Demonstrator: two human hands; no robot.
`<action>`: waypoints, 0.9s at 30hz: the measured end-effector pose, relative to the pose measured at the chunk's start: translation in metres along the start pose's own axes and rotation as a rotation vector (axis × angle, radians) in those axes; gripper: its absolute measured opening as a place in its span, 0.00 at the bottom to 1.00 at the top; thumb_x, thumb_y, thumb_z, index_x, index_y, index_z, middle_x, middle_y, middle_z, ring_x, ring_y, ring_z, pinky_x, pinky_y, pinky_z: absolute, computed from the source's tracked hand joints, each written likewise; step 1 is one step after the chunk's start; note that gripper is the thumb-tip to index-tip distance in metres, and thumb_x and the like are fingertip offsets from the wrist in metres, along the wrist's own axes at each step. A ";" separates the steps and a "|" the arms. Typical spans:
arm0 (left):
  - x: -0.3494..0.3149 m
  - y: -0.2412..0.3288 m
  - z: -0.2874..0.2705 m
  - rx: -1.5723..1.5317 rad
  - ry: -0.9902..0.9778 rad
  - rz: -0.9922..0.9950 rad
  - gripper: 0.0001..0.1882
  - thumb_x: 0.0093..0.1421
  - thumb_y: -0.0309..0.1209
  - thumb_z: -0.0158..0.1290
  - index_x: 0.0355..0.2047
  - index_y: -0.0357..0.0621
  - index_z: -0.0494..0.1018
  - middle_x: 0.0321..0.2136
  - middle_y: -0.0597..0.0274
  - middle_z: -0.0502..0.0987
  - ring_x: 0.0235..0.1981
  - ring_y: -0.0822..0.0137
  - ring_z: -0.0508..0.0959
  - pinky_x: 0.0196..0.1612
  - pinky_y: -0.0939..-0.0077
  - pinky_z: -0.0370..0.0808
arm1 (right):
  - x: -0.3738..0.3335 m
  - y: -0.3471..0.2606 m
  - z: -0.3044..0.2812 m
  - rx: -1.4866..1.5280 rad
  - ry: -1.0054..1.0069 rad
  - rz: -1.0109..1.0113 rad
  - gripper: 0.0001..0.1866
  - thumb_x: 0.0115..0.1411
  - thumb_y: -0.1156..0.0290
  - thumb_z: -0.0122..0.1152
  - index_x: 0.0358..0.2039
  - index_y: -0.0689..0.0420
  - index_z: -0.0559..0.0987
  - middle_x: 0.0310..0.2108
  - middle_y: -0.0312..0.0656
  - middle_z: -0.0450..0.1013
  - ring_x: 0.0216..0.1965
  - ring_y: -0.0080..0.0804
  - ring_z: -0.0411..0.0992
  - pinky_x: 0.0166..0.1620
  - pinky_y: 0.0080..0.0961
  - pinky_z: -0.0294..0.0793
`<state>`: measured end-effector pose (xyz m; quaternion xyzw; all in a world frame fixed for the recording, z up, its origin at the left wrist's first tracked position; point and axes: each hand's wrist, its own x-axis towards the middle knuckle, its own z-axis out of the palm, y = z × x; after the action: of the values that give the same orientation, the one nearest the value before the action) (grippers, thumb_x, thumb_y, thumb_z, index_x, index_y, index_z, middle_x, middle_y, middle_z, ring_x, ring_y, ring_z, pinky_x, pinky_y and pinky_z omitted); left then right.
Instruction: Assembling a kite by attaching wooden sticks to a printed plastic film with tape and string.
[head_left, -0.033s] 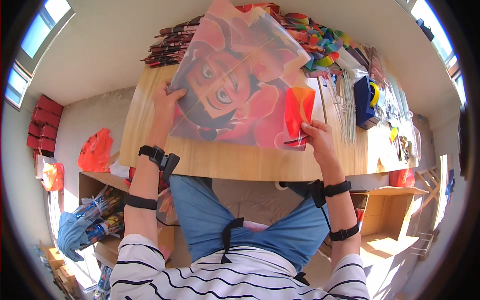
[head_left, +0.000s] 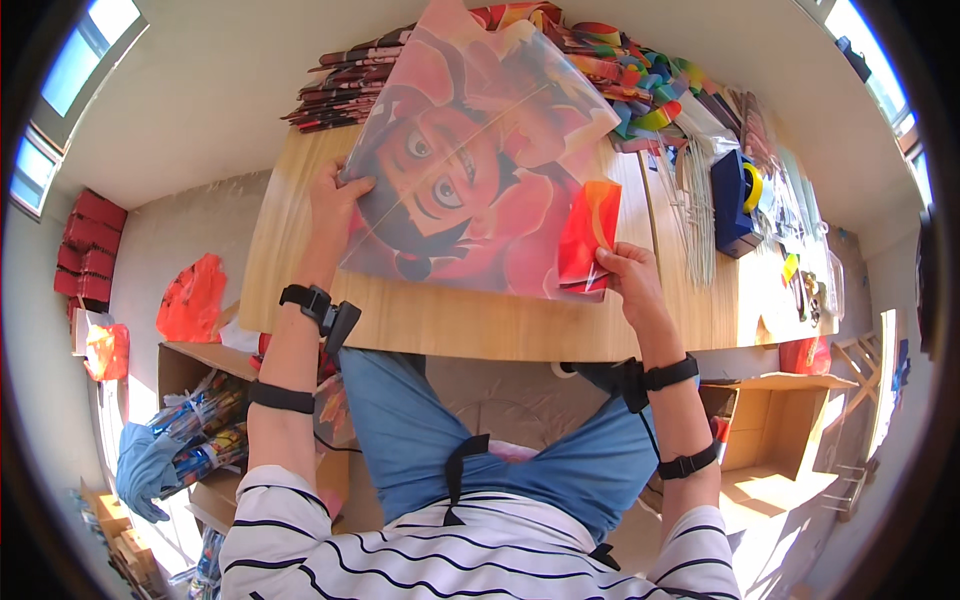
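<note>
A large thin sheet, a kite (head_left: 470, 160) printed with a red cartoon face, is held up over a wooden table (head_left: 420, 320). My left hand (head_left: 335, 200) grips its left edge. My right hand (head_left: 625, 275) pinches the lower right corner, where a red and orange flap (head_left: 588, 235) is folded over. Thin rods show through the translucent sheet. Both wrists wear black straps.
Stacks of folded colourful kites (head_left: 640, 90) lie along the table's far edge. White thin rods (head_left: 695, 210) and a blue box (head_left: 735, 200) lie to the right. Open cardboard boxes (head_left: 200, 420) with bagged goods stand on the floor at the left, another box (head_left: 770, 420) at the right.
</note>
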<state>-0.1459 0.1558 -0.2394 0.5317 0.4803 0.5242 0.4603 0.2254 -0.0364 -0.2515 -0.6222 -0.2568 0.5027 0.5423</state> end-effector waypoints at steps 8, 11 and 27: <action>0.013 -0.059 -0.014 0.558 0.172 0.026 0.25 0.44 0.27 0.64 0.44 0.35 0.75 0.31 0.54 0.79 0.33 0.56 0.79 0.38 0.65 0.75 | 0.014 0.028 0.009 -0.391 0.038 0.098 0.07 0.57 0.74 0.62 0.26 0.64 0.78 0.18 0.39 0.73 0.19 0.29 0.74 0.23 0.26 0.74; 0.008 -0.059 -0.025 0.744 0.235 0.040 0.28 0.44 0.28 0.64 0.48 0.38 0.73 0.37 0.51 0.78 0.41 0.52 0.77 0.44 0.61 0.73 | 0.004 0.026 0.025 -0.728 0.147 -0.140 0.07 0.55 0.74 0.65 0.30 0.64 0.78 0.21 0.42 0.73 0.23 0.34 0.75 0.27 0.32 0.74; -0.117 -0.042 -0.006 1.270 -0.304 0.184 0.41 0.57 0.55 0.57 0.66 0.50 0.60 0.69 0.52 0.52 0.69 0.41 0.50 0.65 0.32 0.46 | 0.012 0.056 0.135 -1.426 -0.142 -0.991 0.15 0.47 0.73 0.67 0.38 0.54 0.78 0.36 0.45 0.69 0.39 0.45 0.69 0.40 0.43 0.71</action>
<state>-0.1521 0.0442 -0.2939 0.8067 0.5785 0.0955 0.0732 0.0953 0.0148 -0.2953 -0.5972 -0.7847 -0.0343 0.1624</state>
